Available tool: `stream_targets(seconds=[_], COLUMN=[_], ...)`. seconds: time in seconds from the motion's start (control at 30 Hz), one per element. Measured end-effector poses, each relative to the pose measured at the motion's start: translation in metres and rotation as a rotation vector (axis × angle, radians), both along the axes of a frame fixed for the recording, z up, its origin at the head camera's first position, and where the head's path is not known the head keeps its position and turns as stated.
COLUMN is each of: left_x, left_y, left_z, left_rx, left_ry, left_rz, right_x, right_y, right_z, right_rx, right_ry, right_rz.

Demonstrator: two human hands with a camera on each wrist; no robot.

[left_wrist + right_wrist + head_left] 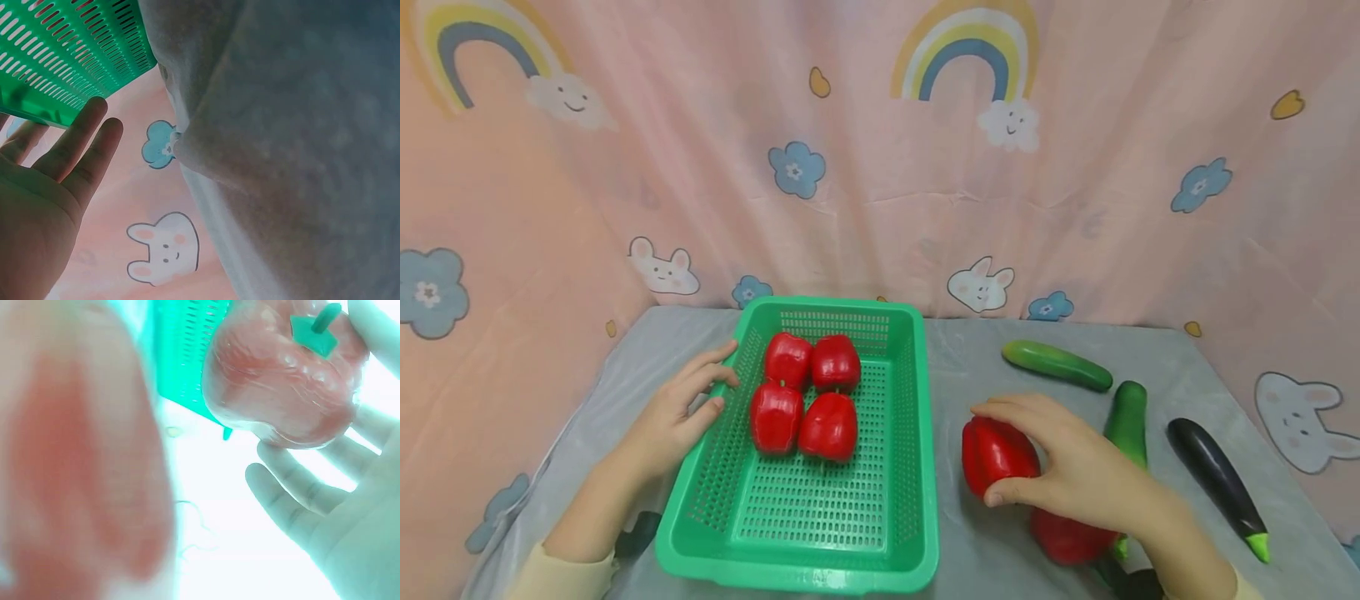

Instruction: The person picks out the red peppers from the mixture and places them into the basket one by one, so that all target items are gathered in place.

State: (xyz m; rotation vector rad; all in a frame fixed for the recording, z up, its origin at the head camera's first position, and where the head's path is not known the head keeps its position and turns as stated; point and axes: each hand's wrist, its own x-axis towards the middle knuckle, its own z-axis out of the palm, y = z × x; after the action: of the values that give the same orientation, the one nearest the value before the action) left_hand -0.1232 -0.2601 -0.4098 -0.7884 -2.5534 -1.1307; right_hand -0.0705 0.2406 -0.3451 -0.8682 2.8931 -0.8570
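Observation:
My right hand (1067,458) grips a red bell pepper (992,454) just right of the green basket (934,500), thumb on the near side and fingers over the far side. In the right wrist view this pepper (281,387) shows its green stem, with the fingers along it. At the basket's left rim rests my left hand (673,417), fingers extended and touching the edge. Several red bell peppers (827,427) sit grouped inside the basket, toward its back left. Another red bell pepper (1071,540) lies under my right wrist, partly hidden.
To the right on the grey cloth (970,358) lie a green cucumber (1056,364), a darker green zucchini-like vegetable (1127,417) partly behind my right hand, and a dark eggplant (1213,475). A pink printed curtain (880,225) hangs behind the table.

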Motion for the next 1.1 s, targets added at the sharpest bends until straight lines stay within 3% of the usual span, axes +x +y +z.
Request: stream_targets(seconds=[0.47,1.1], left_x=[0.0,0.0], left_y=[0.0,0.0], left_z=[0.001,0.0], left_rx=[0.007,-0.01], left_ry=[-0.003,0.011], left_rz=[-0.002,0.003], right_x=[-0.012,-0.025], right_y=[-0.021,-0.065], right_z=[0.024,0.044], right_rx=[-0.065,-0.096], right_ry=[0.168,0.131], right_rz=[0.047,0.119])
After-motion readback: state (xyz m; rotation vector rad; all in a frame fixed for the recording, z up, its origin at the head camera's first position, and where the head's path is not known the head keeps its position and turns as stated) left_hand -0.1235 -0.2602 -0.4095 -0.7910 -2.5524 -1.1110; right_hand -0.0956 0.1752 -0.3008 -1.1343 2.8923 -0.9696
